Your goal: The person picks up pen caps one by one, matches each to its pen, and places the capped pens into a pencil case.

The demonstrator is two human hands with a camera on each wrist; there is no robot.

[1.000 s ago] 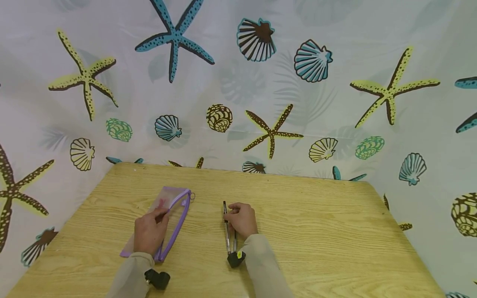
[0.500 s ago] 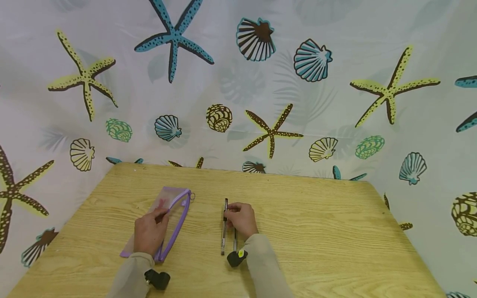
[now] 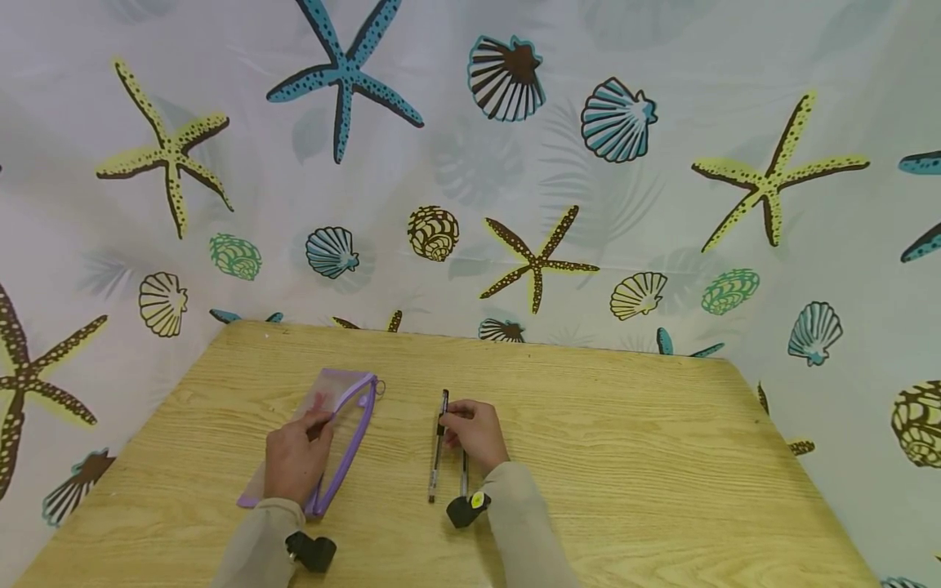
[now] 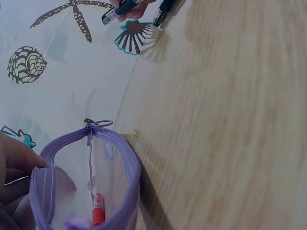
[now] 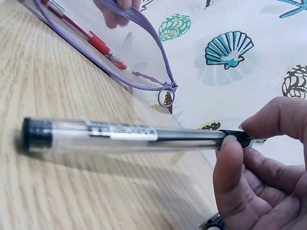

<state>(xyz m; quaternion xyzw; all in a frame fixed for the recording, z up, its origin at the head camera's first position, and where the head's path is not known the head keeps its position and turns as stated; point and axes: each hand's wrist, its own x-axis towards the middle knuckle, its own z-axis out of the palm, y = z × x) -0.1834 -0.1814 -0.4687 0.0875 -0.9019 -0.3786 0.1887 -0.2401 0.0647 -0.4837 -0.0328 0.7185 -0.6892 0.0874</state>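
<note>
My left hand [image 3: 297, 457] pinches one edge of a see-through zip pencil pouch [image 3: 351, 457] with purple trim, and its mouth gapes wide in the left wrist view. Inside the pouch lies a red pen [image 5: 98, 44]. My right hand [image 3: 478, 434] holds a clear-barrelled black gel pen [image 5: 120, 136] between thumb and fingers near its black cap, with the barrel's other end pointing toward me. Under that hand, a second black pen [image 3: 464, 474] rests on the table, partly hidden by the hand and wrist camera. A gap of bare wood separates the held pen from the pouch.
The wooden table [image 3: 625, 457] meets a hanging cloth [image 3: 470, 163] printed with starfish and shells along its back and sides. A black wrist camera [image 3: 312, 552] sits beside the left sleeve, another wrist camera [image 3: 466, 510] beside the right. A metal ring [image 3: 381, 386] hangs at the pouch's far end.
The held pen's lower end has swung left, away from the second pen, while the right hand has stayed nearly in place. The left hand and pouch look unmoved.
</note>
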